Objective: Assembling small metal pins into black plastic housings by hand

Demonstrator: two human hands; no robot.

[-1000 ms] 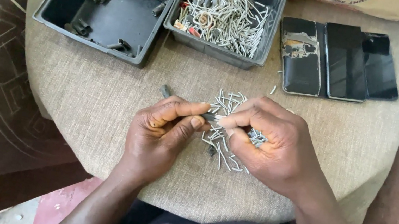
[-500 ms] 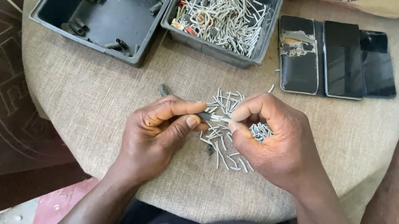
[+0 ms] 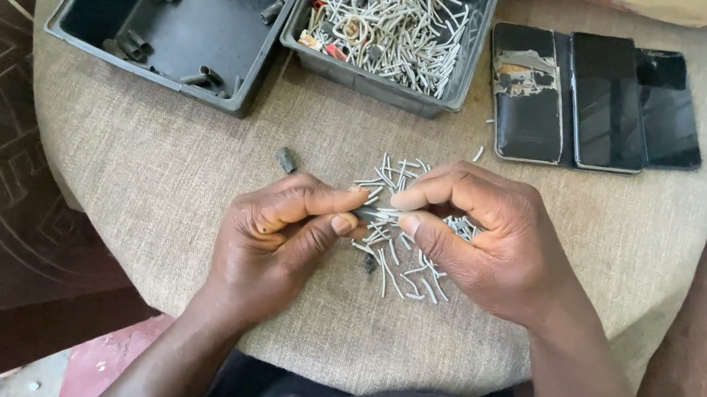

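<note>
Change: both hands sit slightly lower than before.
Left hand (image 3: 278,234): fingertips pinched together on a small grey metal pin (image 3: 377,215).
Right hand (image 3: 482,241): pinching the same pin.
Pile: loose grey pins (image 3: 395,265) lie unsorted on the burlap-covered round counter (image 3: 143,167).
Black plastic tray (image 3: 189,20): few pieces inside.

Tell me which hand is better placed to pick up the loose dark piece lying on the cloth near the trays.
Probably the left hand. The dark piece lies just beyond its knuckles, while the right hand sits on the far side of the metal pin pile and already cups several pins.
</note>
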